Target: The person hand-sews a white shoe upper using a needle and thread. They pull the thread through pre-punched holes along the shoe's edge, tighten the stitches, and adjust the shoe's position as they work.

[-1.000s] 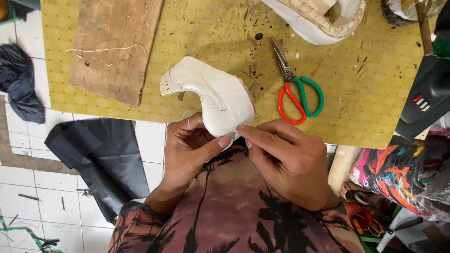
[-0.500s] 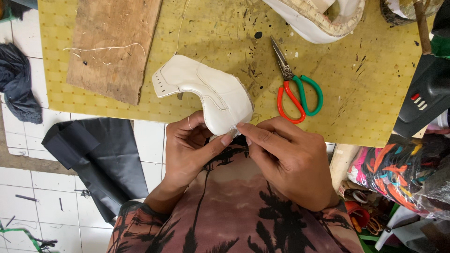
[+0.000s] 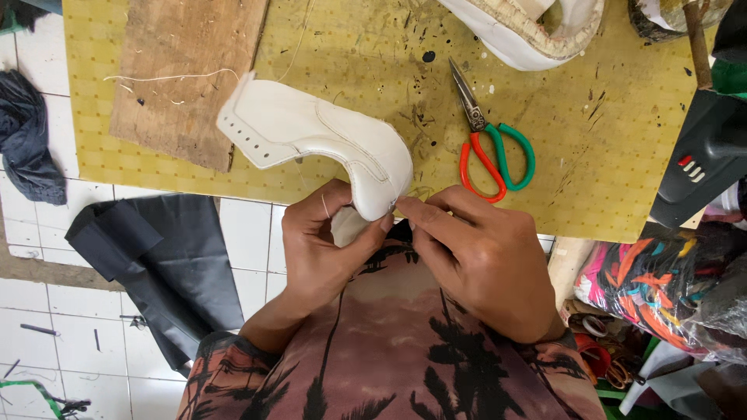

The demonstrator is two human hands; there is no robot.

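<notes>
Pinching white shoe upper [image 3: 327,144], left hand [image 3: 327,249], right hand [image 3: 478,260]

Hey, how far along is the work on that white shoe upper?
Done: the white shoe upper is already shaped, with punched eyelets and seams. In hand: the left hand grips its heel end, the right hand pinches the edge. Left: it has no sole; scissors lie unused on the yellow mat.
</notes>
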